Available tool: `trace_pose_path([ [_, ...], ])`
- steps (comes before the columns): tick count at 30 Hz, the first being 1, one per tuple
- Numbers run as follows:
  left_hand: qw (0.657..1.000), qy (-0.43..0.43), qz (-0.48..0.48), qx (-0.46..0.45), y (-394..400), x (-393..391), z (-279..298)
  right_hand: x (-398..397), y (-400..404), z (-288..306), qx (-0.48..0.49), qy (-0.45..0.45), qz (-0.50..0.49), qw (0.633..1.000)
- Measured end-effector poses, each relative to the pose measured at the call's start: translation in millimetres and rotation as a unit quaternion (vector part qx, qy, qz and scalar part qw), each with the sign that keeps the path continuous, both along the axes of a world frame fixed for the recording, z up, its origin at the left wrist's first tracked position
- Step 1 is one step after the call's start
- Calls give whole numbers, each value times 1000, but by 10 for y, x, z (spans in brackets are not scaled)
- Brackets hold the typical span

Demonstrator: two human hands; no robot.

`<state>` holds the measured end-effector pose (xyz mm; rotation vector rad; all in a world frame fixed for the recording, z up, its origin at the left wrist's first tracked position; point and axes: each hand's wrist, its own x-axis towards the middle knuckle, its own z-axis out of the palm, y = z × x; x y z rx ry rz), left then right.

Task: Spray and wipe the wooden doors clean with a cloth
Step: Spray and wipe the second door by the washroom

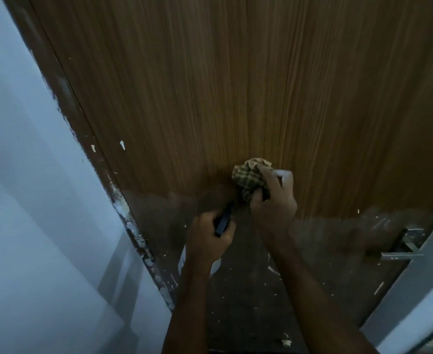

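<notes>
Dim light fills a narrow corner where a pale wall [31, 175] meets a dark brown door frame [100, 159] flecked with white paint, and from the head camera I look up along the wooden door [235, 85], its grain running in long vertical streaks. Lower down the panel turns duller and darker, speckled with pale spots; at the right edge a metal door handle [404, 247] stands out from it.

My right hand [274, 203] is closed around a crumpled checked cloth [248, 178] and presses it flat against the door, roughly mid-panel, just above the line where the bright wood gives way to the dull patch. The cloth looks light, soft and limp, so I judge it best held bunched as it is, fingers wrapped over the wad so a fresh face meets the wood. It will drag rather than slide if the surface is damp.

My left hand [210, 236] is curled tight on a slim dark object [224, 219] pointing towards the door just below and left of the cloth. It may be a scraper or the trigger of a sprayer; the picture is too dark for me to tell. Something white shows below that wrist, possibly a bottle.

The door itself is stiff and fixed, so it will take firm pressure.

No brand, label or writing can be read anywhere in this view.
</notes>
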<state>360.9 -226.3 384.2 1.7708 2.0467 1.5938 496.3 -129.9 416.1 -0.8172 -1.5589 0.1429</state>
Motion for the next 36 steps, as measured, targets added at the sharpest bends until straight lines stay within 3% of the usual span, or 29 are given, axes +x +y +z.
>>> trace_pose_path([
  [2,1000,7,-5,10,-25,-47,28,-64,33,-24,12,-10,-6,1000],
  [7,999,-24,-14,23,-61,-219,78,-17,-101,-817,-4,-149,40,988],
  [9,999,-18,-20,29,-68,-250,109,-40,-147,-860,-28,-127,50,990],
  [16,999,-19,-34,10,-159,-391,30,-398,-105,-129,-2,0,27,1000],
  [19,999,-28,-43,19,-197,-439,27,-403,-116,-517,31,-80,44,995],
  [22,999,-35,-34,16,-240,-552,47,-377,-248,-920,4,-154,73,985],
  [24,999,-29,-25,22,-278,-604,53,-408,-301,-861,-3,-134,78,988],
  [28,999,-16,-3,41,-346,-646,-17,-603,-237,-205,12,-6,49,999],
  [30,999,-26,10,33,-351,-667,-56,-724,-187,-86,30,6,41,999],
  [36,999,-17,23,22,-370,-774,-35,-783,-340,-854,-9,-151,90,984],
])
